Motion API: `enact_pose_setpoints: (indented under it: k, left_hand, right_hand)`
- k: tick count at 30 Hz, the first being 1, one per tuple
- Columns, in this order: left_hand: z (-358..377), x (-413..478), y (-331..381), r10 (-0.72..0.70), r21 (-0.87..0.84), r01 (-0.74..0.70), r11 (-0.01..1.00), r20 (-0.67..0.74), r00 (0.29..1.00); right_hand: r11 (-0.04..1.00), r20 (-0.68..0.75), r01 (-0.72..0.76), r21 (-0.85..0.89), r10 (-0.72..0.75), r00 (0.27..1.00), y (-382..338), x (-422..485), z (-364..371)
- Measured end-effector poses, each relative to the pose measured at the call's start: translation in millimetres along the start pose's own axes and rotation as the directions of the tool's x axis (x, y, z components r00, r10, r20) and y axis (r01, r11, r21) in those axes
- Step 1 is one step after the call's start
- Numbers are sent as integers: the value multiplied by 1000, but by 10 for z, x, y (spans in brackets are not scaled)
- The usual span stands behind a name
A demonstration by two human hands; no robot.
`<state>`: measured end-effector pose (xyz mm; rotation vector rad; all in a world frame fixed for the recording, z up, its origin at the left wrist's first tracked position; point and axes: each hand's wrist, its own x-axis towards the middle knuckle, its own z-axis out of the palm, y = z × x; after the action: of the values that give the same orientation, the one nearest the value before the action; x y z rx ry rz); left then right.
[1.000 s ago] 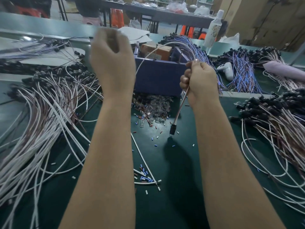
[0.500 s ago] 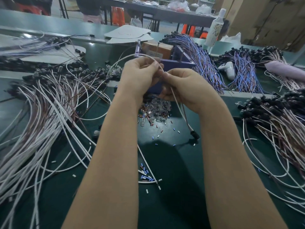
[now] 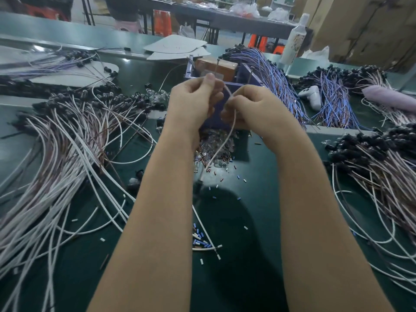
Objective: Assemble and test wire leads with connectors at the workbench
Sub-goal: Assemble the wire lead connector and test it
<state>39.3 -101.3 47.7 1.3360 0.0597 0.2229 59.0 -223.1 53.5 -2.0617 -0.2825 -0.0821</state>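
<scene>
- Head view: both hands are raised side by side at the upper centre of the frame, in front of a blue bin (image 3: pixel 246 75).
- Left hand (image 3: pixel 193 100) has its fingers curled, thumb tip up, pinching the top of a thin pinkish wire lead (image 3: pixel 226 140).
- Right hand (image 3: pixel 254 106) is also curled in, fingertips gripping the same lead just beside the left hand's pinch.
- From the hands the lead arcs and hangs down toward the centre of the frame; its lower end is blurred above the green tabletop (image 3: pixel 258 221).
- Below the hands lies a heap of small clear connectors (image 3: pixel 217 131).
- Loose white and pink leads (image 3: pixel 56 167) with dark ends fan across the left of the frame; a similar bundle (image 3: pixel 382 172) fills the right.
- Blue-violet leads (image 3: pixel 272 73) drape at upper right of the bin.
- Small blue and white bits (image 3: pixel 200 240) are scattered at lower centre.
</scene>
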Motion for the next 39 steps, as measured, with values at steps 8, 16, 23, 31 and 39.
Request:
enact_pose_setpoints:
  k: [8,16,23,31,39]
  left_hand:
    - [-32,20,36,-77,-333,73,940,1,997]
    - [57,-67,12,-154,208,75,975,396,905]
    - [18,-49,-8,-200,479,40,877,288,937]
    - [-115,72,-14,-66,532,73,844,-33,997]
    - [12,89,-121,76,532,-14,847,-94,993]
  right_hand:
    - [974,550,-35,-223,155,821,-45,-230,-151]
    - [603,80,-190,775,205,975,42,7,44]
    - [864,-130,-96,494,183,975,136,60,46]
    - [932,-42,-274,236,292,956,170,-2,-160]
    - [907,-114,-263,328,314,942,137,81,77]
